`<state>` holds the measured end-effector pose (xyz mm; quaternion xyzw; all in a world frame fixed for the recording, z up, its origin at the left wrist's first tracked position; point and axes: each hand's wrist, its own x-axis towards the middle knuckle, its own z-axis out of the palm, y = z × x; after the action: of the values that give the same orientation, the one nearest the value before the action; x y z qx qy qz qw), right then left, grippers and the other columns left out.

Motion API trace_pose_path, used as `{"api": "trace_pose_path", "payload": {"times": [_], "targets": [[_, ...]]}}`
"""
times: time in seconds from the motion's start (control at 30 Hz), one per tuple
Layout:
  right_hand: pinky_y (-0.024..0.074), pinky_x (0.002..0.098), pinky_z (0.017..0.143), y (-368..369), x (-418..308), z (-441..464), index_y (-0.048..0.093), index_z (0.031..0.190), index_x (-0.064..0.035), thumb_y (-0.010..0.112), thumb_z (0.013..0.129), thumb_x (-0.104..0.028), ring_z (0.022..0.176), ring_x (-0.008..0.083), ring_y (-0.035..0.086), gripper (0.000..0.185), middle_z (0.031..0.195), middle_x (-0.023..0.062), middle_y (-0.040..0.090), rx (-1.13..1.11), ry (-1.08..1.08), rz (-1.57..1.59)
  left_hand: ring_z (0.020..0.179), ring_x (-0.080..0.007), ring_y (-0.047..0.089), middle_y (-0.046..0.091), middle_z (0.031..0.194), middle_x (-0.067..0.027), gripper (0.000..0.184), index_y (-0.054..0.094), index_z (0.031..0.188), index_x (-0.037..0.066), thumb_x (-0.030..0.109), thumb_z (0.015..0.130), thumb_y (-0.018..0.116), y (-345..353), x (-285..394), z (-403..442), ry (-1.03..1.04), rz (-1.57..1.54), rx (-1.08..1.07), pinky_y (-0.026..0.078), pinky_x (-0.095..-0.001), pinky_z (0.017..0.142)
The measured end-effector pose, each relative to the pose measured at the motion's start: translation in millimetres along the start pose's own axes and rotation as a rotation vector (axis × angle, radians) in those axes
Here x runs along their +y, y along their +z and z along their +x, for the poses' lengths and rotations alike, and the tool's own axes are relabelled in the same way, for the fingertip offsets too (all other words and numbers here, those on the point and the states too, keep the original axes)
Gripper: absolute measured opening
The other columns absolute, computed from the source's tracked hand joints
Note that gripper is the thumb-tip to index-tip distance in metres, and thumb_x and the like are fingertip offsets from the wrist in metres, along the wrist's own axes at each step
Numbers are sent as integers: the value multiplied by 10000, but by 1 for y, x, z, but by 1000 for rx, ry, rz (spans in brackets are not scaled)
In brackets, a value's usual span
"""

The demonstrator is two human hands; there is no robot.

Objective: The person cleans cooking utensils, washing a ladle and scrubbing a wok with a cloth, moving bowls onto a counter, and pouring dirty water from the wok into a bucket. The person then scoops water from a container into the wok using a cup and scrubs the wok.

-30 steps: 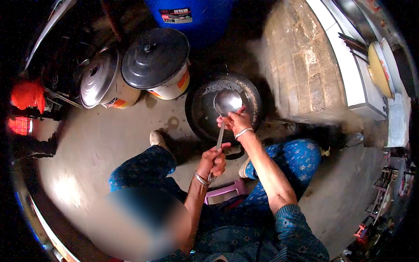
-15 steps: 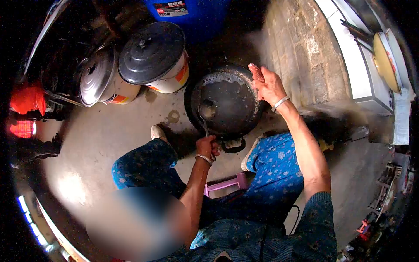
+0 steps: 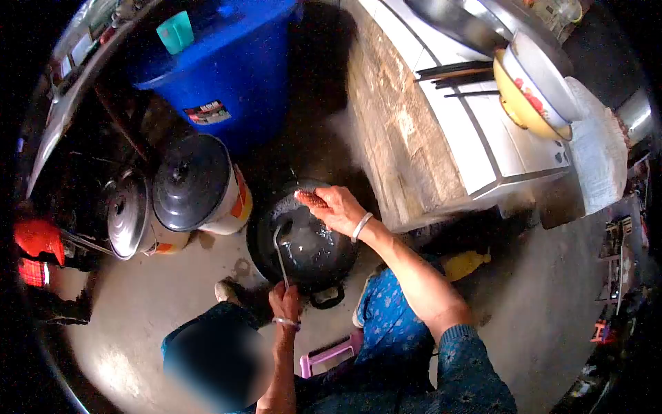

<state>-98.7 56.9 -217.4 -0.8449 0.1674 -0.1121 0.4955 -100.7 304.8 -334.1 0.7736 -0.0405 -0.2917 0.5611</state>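
On my remote feed, the left hand (image 3: 284, 303) closes around the handle of a long silver metal ladle (image 3: 279, 259), its head inside a round black pan (image 3: 314, 268) holding liquid on the grey floor (image 3: 165, 310). I see the right hand (image 3: 338, 209) gripping a small, rough reddish-brown object (image 3: 312, 199) above the pan. Nearby stand two lidded white buckets (image 3: 196, 183) and a large blue plastic tub (image 3: 238, 86); a yellow bowl (image 3: 525, 110) sits on the white-tiled tabletop (image 3: 476, 148).
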Motion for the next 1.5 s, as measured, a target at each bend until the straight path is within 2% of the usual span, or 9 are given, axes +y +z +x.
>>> {"api": "trace_pose_path", "payload": {"times": [0.1,0.23,0.37,0.57,0.7,0.97,1.3,1.37,1.5], "targets": [[448,405,569,5,8,-1,646,828,-89,542,831,-295,640,323,588,231,703,169,606,108,-187,-19,405,-218,463,471,507,-141,178,522,821,-35,95,702,498,-3,-6,-19,423,262,227,383,-363,401],[469,441,618,1,9,-14,578,709,-38,502,790,-113,685,334,594,133,744,161,616,65,-141,-461,473,-330,500,517,578,-193,241,498,917,-34,64,697,495,-16,2,-37,415,555,192,399,-386,447],[495,393,655,5,26,-27,590,849,-42,469,797,-66,812,297,611,134,851,127,640,-4,-148,-393,537,-344,537,536,615,-206,246,505,944,-14,53,707,510,-27,1,-44,402,427,249,427,-385,491],[494,386,674,2,18,-44,615,875,-61,439,821,-76,798,291,617,184,860,99,646,-50,-251,-589,667,-243,594,592,778,-181,316,505,1070,-37,64,772,526,-33,101,-66,773,340,295,470,-315,614],[498,389,640,10,30,-46,615,884,-70,409,839,-103,731,304,621,213,890,104,642,-86,-294,-353,758,-243,616,607,851,-201,332,506,1099,-35,25,773,521,-20,204,-65,933,324,299,476,-316,667],[490,414,609,3,17,-56,581,803,-41,478,794,-101,701,312,621,120,780,159,635,-21,-294,-580,673,-332,603,615,851,-179,303,557,1040,26,62,741,590,77,412,-41,1574,723,334,483,-361,601],[500,407,611,-9,22,-65,585,871,-30,442,839,-87,701,304,623,157,815,152,639,-90,-295,-521,888,-345,595,610,910,-207,177,637,842,40,121,698,574,204,487,-3,1373,1017,133,489,-403,750],[502,409,603,9,48,-60,569,889,-28,402,870,-95,686,316,619,181,814,147,640,196,-445,-439,868,-351,598,611,910,-203,228,641,884,44,163,694,598,217,493,13,1356,1010,136,491,-399,758],[502,412,590,-16,16,-64,550,899,-19,382,876,-91,659,330,612,184,816,141,643,46,-199,-214,844,-340,604,624,876,-184,292,656,885,54,253,672,643,233,500,36,1438,950,24,485,-369,800]]}}
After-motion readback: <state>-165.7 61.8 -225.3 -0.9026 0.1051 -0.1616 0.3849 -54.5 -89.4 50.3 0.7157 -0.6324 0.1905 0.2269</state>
